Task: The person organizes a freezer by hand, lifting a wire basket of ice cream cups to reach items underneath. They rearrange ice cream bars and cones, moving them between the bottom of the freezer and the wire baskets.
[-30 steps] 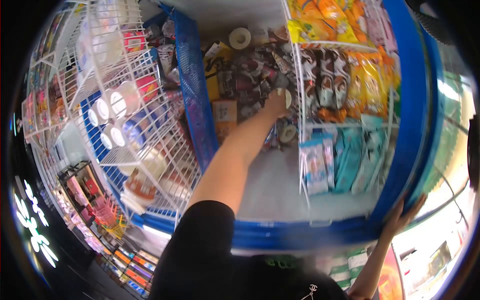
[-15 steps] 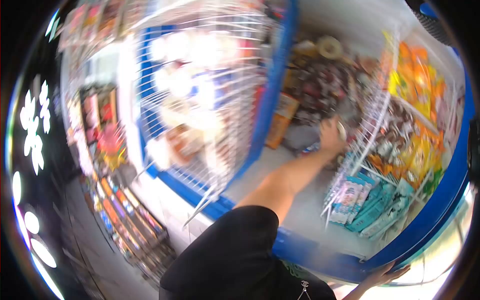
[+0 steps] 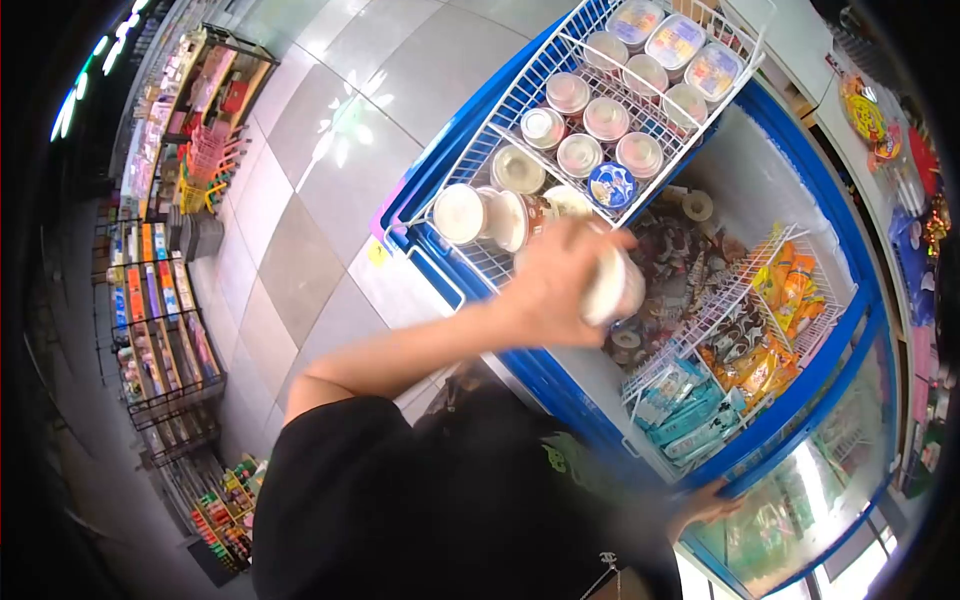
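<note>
Head view shows the left hand (image 3: 555, 285) closed around a pale cup (image 3: 612, 288), held in the air above the open freezer (image 3: 800, 400), with the wire basket (image 3: 480, 140) of lidded tubs (image 3: 583, 155) at its 12 o'clock and a second basket of packets (image 3: 770, 300) at its 3 o'clock. That grip wraps the cup's side, fingers across the top. The right hand (image 3: 705, 503) lies flat and open on the freezer's blue rim at 5 o'clock from the cup, gripping nothing. To handle the cup well, I judge it should stay upright, clear of the basket wires, with the fingers firm on its likely slippery wall and the right hand steadying the body.
</note>
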Tool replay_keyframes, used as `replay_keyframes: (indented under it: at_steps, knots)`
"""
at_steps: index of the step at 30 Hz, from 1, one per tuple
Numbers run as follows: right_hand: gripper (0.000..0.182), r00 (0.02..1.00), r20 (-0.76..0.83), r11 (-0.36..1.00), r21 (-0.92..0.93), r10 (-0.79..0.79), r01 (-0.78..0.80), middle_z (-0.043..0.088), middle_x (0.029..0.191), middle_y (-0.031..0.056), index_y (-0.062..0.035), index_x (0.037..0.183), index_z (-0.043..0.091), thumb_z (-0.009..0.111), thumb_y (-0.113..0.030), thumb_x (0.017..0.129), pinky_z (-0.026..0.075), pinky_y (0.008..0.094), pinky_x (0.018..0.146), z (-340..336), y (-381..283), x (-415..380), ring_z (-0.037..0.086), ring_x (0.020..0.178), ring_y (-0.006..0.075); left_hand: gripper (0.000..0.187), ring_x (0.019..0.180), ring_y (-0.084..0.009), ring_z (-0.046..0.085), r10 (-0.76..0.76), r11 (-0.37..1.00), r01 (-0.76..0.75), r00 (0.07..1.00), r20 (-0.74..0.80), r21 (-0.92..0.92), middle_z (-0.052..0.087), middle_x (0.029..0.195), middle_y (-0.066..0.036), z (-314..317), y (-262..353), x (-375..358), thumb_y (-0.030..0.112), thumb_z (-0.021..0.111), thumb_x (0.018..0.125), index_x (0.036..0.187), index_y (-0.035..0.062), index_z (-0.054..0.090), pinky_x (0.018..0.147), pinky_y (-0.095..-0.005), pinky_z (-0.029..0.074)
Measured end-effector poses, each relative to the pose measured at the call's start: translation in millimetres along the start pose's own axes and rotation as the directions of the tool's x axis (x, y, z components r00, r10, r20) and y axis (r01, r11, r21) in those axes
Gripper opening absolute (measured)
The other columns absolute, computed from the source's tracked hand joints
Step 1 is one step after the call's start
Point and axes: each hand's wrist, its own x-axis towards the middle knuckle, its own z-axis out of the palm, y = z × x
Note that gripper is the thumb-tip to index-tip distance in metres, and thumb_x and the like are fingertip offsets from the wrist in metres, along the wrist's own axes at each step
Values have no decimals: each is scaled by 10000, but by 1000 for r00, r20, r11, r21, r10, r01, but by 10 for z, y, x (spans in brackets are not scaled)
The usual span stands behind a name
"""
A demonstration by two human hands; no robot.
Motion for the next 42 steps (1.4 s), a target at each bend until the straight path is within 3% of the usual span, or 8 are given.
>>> replay_keyframes:
  at_steps: [5,8,10,12,15,23,37,42]
  knots:
    - [349,829,-93,561,694,-552,452,486,1386,160,-35,1197,648,679,-63,850,349,456,1081,-849,-2858,78,439,1302,325,824,1151,-404,470,-105,971,173,930,-351,167,508,1183,-237,-1110,-891,95,296,837,624,1326,81,465,971,-470,419]
    - [325,524,17,165,957,-852,238,600,1256,108,-82,1145,677,711,-110,822,464,372,952,-1171,-4373,-401,573,1146,277,804,1137,-407,475,-196,960,255,903,-382,110,504,1186,-255,-1360,-1221,192,336,814,656,1335,94,456,972,-474,420]
    - [529,245,248,301,929,-937,215,561,1285,129,-97,1276,603,747,-299,810,519,394,846,-1138,-4991,-815,604,1080,318,807,1135,-416,474,-224,955,274,917,-329,114,499,1195,-263,-1389,-1403,253,350,806,656,1341,112,452,980,-484,417]
    - [682,194,293,351,755,-936,554,543,1294,146,-126,1355,517,740,-424,783,526,432,844,-930,-5362,-1160,620,1068,354,819,1141,-428,469,-208,957,251,944,-254,148,491,1208,-268,-1192,-1655,310,361,805,643,1346,136,450,993,-498,412]
    - [704,136,534,517,673,-834,529,556,1263,178,-128,1379,471,715,-428,791,524,463,846,-852,-5493,-1275,624,1059,384,889,1194,-448,440,-295,936,315,946,-138,157,443,1278,-257,-979,-1911,392,362,820,599,1369,179,415,1008,-535,396]
    - [459,371,505,585,799,-779,141,571,1240,243,-38,1293,518,613,-148,858,467,459,964,-404,-5183,-1158,575,1120,425,830,1202,-408,431,-156,967,171,983,-92,189,422,1320,-196,-693,-2222,511,366,846,613,1312,175,441,994,-545,388]
    - [420,395,450,596,542,-801,592,594,1072,87,-118,1222,527,703,-200,849,525,438,707,-731,-5281,-765,667,813,311,882,1167,-318,519,-336,920,246,896,-292,-306,414,1286,-195,-1350,-2231,177,278,865,648,1351,36,391,975,-426,471]
    - [353,334,384,503,741,-861,446,626,1107,94,-65,1188,572,680,-159,865,522,376,702,-443,-5265,-817,659,746,232,899,1142,-284,565,-385,839,251,901,-201,-483,453,1262,-176,-1484,-1974,-54,245,854,655,1374,38,355,961,-403,500]
